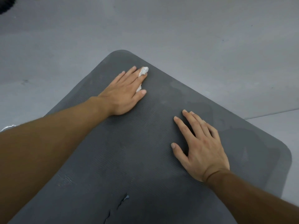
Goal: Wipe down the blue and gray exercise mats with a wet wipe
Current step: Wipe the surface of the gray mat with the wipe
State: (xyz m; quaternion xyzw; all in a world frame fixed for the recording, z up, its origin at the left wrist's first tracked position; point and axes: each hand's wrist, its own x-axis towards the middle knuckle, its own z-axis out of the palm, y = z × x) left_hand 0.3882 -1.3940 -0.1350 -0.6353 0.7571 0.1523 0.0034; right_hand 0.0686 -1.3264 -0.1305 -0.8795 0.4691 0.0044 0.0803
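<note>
Gray mat (145, 143) lies flat on the floor (178, 29), one rounded corner pointing to 12 o'clock and a second rounded corner out at 4 o'clock, and the person is right over it, reaching in from the 6 o'clock side. Left hand (124, 92), up at 10 o'clock near that far corner, is palm down with its fingers straight and close together, pressing the wipe (143, 71) against the mat. The wipe is a small white crumpled wad, mostly hidden under the fingers, with one end poking out past the fingertips toward 12 and another bit showing between forefinger and thumb. Right hand (200, 146), at 4 o'clock and well apart from the left, is planted on bare mat, fingers straight and fanned toward 11, thumb out to the side, holding nothing. Darker, damp-looking patches (202, 105) spread over the mat along its 2 o'clock edge. Down at 6 o'clock there is a jagged tear (119, 206) in the surface, with a hint of blue at its top end, and a scuffed pale mark (64, 180) shows at 8 o'clock. A seam (271, 113) in the floor runs off at 3 o'clock, and something dark (6, 5), too blurred to name, sits in the far 10 o'clock corner.
</note>
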